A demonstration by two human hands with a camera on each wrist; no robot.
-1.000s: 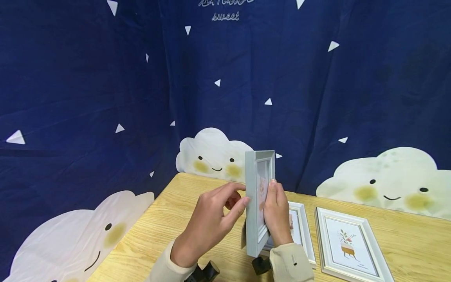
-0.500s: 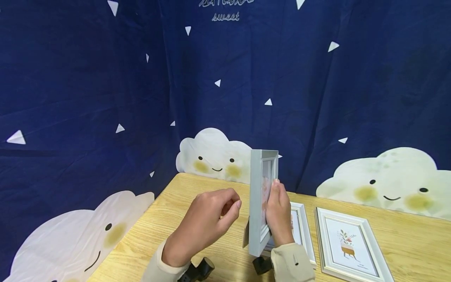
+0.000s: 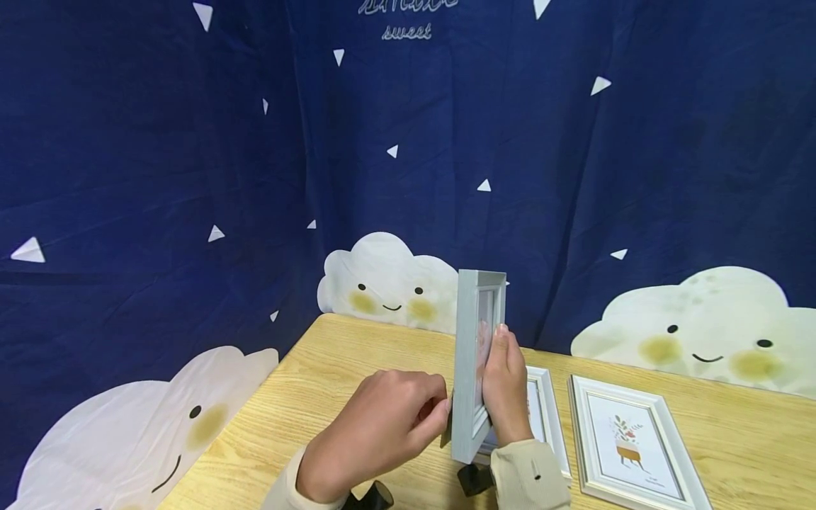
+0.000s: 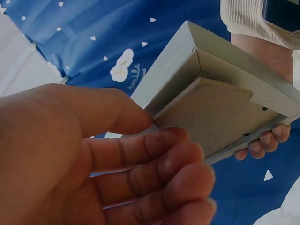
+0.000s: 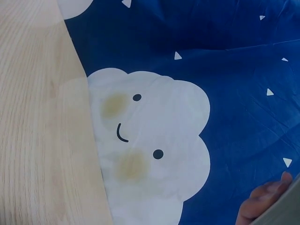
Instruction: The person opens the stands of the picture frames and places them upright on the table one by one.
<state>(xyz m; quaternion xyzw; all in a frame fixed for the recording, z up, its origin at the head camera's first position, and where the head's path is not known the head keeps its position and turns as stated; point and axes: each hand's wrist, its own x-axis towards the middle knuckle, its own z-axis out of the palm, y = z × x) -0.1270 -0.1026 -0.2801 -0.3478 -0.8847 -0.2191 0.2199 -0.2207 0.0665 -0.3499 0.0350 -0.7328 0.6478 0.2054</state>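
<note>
My right hand (image 3: 506, 389) holds a pale grey-white picture frame (image 3: 467, 368) upright above the table, edge toward me. Its thumb lies on the front and its fingers wrap the far side. A brown stand (image 4: 206, 117) is on the frame's back in the left wrist view. My left hand (image 3: 385, 425) is behind the frame, thumb and index finger pinching the edge of that stand; the other fingers are curled loosely. At the lower right of the right wrist view, part of a hand (image 5: 262, 201) shows beside the frame's edge.
On the wooden table (image 3: 268, 425), a second white frame (image 3: 548, 418) lies partly hidden behind my right hand. Another white frame (image 3: 631, 439) with a plant picture lies farther right. A dark blue curtain (image 3: 408, 177) with clouds surrounds the table's far and left sides.
My left hand first drew back left from the frame's side edge, then came down and right to the stand. The frame, in my right hand, shifted slightly right and turned more edge-on.
</note>
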